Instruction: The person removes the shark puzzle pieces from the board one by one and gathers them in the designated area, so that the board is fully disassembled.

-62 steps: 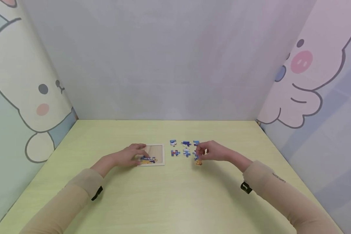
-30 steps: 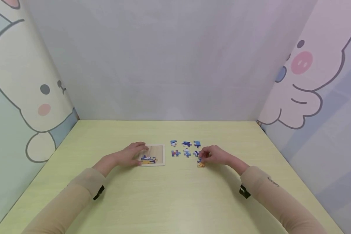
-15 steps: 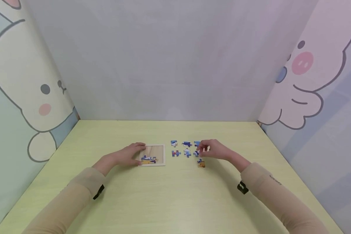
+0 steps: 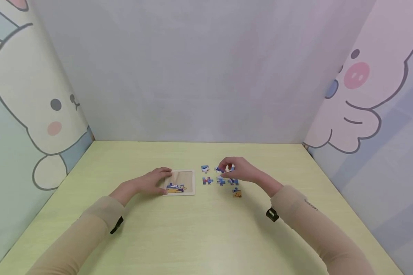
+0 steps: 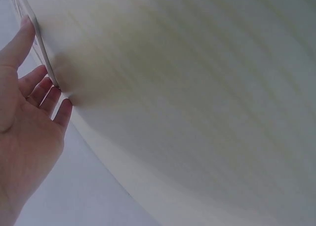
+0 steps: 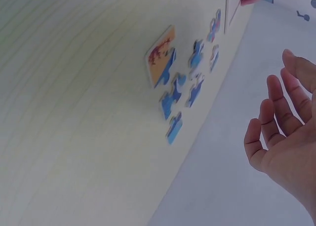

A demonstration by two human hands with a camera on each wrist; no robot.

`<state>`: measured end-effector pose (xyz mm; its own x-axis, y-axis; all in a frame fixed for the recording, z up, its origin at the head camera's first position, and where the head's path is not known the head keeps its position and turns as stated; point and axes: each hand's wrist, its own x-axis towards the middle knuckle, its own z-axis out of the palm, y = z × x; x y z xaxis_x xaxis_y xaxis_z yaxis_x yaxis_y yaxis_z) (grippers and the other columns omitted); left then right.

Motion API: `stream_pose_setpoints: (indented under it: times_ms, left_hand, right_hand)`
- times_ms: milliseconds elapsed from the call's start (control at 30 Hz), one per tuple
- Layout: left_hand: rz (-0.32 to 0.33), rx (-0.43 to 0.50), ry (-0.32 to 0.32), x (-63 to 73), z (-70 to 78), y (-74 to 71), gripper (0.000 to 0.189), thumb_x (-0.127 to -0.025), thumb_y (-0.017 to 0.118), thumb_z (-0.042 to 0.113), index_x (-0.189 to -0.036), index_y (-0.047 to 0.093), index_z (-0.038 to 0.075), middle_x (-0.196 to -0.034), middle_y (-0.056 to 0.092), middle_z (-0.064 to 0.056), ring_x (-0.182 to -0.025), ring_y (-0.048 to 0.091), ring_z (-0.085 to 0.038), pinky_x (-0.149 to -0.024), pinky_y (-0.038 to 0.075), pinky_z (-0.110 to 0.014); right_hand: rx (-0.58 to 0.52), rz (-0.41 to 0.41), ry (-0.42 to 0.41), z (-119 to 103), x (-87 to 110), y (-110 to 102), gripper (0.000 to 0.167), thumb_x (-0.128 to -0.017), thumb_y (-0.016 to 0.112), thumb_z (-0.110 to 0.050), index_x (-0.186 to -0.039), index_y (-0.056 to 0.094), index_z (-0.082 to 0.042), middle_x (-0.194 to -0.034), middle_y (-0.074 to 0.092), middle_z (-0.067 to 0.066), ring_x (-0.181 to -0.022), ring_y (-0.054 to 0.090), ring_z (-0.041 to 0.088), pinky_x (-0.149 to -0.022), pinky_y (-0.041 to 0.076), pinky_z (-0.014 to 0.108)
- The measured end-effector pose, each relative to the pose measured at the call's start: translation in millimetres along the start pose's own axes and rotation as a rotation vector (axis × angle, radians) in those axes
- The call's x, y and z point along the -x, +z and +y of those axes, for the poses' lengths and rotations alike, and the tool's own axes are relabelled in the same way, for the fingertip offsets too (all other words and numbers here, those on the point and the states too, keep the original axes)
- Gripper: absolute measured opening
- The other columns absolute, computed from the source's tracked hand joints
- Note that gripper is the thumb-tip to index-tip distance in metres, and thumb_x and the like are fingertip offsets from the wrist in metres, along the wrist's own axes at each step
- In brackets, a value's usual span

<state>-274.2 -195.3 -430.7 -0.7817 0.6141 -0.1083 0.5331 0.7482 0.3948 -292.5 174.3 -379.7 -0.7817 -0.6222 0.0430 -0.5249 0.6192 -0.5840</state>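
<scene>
In the head view my left hand holds the left side of a small white-rimmed puzzle tray, thumb at the near corner and fingers at the far one. A few joined yellow and blue jigsaw pieces lie along the tray's near side. To the right, my right hand hovers above loose pieces, thumb and fingers apart, partly hiding the back row. The right wrist view shows that palm with loosely bent fingers and nothing held. Nearest the person lies an orange and blue corner piece.
Several loose blue jigsaw pieces, among them one with a red patch, lie in two rows between tray and right hand. A pale wooden table bears everything. Behind it hangs a grey curtain, with cartoon-printed panels at the sides.
My right hand has left the orange and blue corner piece, which sits slightly nearer and further right, and has moved up and left. My left fingers have drawn back from the tray's inside to its edge.
</scene>
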Motion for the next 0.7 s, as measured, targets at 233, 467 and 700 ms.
stream_pose_setpoints:
  times_ms: [233,467,700]
  left_hand:
    - [0.005,0.008,0.004,0.8,-0.7,1.2,0.072,-0.087,0.068,0.032,-0.142,0.037,-0.001,-0.151,0.028,-0.019,-0.138,0.024,-0.041,-0.112,0.022,-0.056]
    - [-0.003,0.015,-0.014,0.3,-1.2,2.9,0.072,-0.086,0.068,0.034,-0.143,0.037,0.001,-0.152,0.028,-0.016,-0.139,0.024,-0.039,-0.112,0.022,-0.055]
    - [-0.004,0.016,-0.02,-0.5,-1.0,2.6,0.072,-0.086,0.068,0.034,-0.143,0.038,0.002,-0.152,0.028,-0.015,-0.139,0.025,-0.038,-0.111,0.023,-0.056]
  right_hand:
    - [0.006,0.002,-0.026,-16,-19.6,10,0.022,-0.085,0.071,-0.02,-0.106,0.064,-0.016,-0.1,0.064,0.005,-0.091,0.054,0.022,-0.074,0.05,0.028]
    - [-0.029,-0.011,-0.09,-31,-36.4,27,0.024,-0.085,0.071,-0.019,-0.107,0.065,-0.012,-0.101,0.065,0.009,-0.091,0.055,0.025,-0.074,0.048,0.026]
    - [-0.032,-0.028,-0.09,-43,-52.7,46,0.031,-0.085,0.071,-0.016,-0.114,0.065,-0.008,-0.105,0.064,0.012,-0.089,0.053,0.023,-0.075,0.045,0.027]
